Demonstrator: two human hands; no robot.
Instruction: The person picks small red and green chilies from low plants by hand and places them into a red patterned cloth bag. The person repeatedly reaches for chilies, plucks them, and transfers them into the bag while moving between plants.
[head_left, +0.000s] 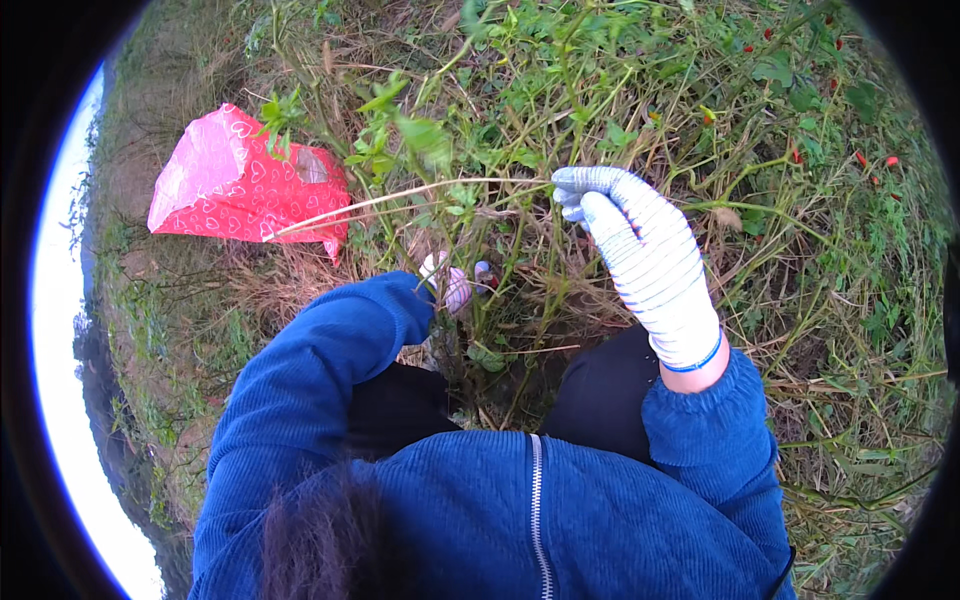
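My right hand (637, 247), in a white and grey striped knit glove, is raised at right of centre, fingers closed on the end of a thin dry stalk (420, 187) that stretches left across the plants. My left hand (450, 283), gloved too, is low among green chili plant stems (551, 289), partly hidden by leaves and stalks. Something small and red shows by its fingertips; whether it is gripped cannot be told. Left of the plants lies a red plastic bag (255, 184) with a heart pattern, the stalk's other end passing over it.
Red chili peppers (861, 159) dot the plants at upper right, and a yellowish pepper (707, 115) hangs nearer the middle. Dry grass (277, 289) and weeds cover the ground around. My dark-trousered knees (600, 390) flank the stems.
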